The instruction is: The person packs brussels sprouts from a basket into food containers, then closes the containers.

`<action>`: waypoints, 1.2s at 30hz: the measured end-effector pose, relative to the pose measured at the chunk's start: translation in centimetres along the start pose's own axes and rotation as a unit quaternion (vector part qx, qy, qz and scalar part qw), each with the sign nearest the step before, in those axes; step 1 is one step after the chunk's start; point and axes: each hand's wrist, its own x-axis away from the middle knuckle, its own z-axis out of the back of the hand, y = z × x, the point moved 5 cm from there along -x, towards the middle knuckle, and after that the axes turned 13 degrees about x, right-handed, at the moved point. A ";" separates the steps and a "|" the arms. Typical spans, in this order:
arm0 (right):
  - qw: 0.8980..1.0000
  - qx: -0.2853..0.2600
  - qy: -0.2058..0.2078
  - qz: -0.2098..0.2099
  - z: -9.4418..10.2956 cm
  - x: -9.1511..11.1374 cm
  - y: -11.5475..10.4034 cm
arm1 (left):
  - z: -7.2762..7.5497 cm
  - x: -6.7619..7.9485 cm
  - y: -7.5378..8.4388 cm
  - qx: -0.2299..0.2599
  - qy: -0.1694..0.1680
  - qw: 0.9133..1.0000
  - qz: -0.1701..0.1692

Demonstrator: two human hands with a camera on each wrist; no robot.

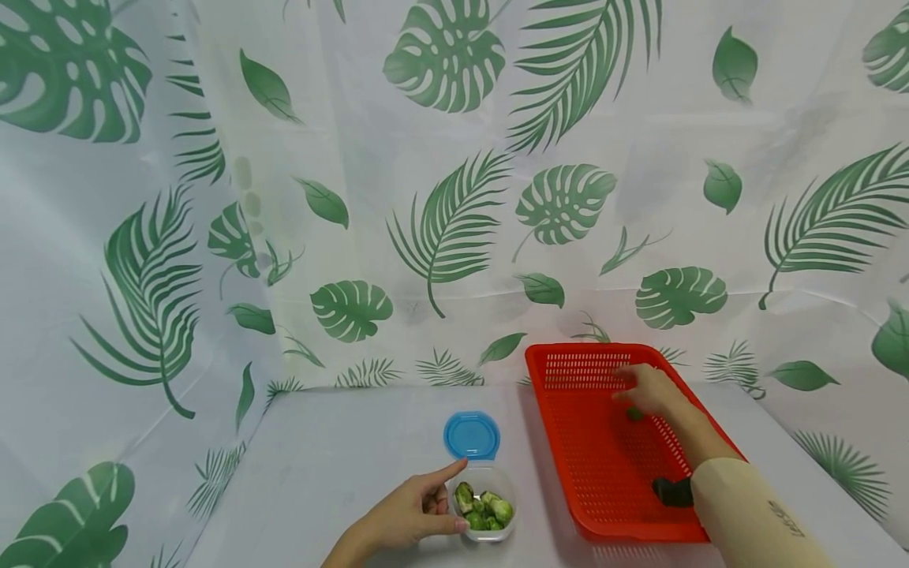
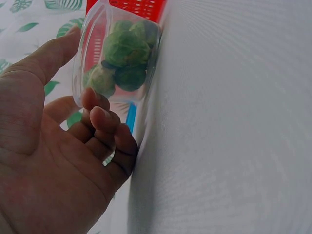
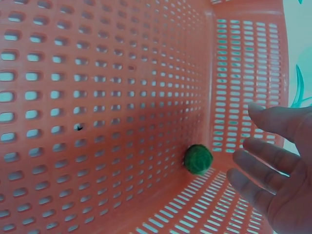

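A small clear plastic container (image 1: 502,536) holds several Brussels sprouts (image 1: 499,509). My left hand (image 1: 412,509) holds it from the left, thumb at the near rim and index finger along the far side. The other fingers curl against the container's side, as the left wrist view shows. My right hand (image 1: 652,388) reaches down inside the red plastic basket (image 1: 557,450), its fingers spread and holding nothing. A single Brussels sprout (image 3: 198,159) lies in a corner of the basket floor, a short way from the right fingertips.
A blue lid (image 1: 472,435) lies on the white table (image 1: 341,457) just behind the container. The basket's perforated walls rise around the right hand. Behind the table hangs a white sheet (image 1: 369,237) printed with green leaves.
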 end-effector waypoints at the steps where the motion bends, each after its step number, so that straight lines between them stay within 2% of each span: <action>1: 1.000 -0.004 -0.005 -0.002 -0.1 0.0 0.1 | 0.0 0.0 0.0 0.000 0.000 1.000 0.000; 13: 0.999 -0.027 -0.043 -0.009 -1.2 -0.3 1.4 | 0.1 -0.1 -0.2 -0.015 -0.002 1.000 -0.004; 27: 0.997 -0.047 -0.067 -0.018 -1.8 -0.3 2.1 | 0.1 -0.1 -0.3 -0.022 0.000 1.000 -0.008; 36: 0.997 -0.042 -0.058 -0.012 -1.7 -0.2 2.0 | 0.0 0.0 0.1 -0.016 0.002 1.000 -0.007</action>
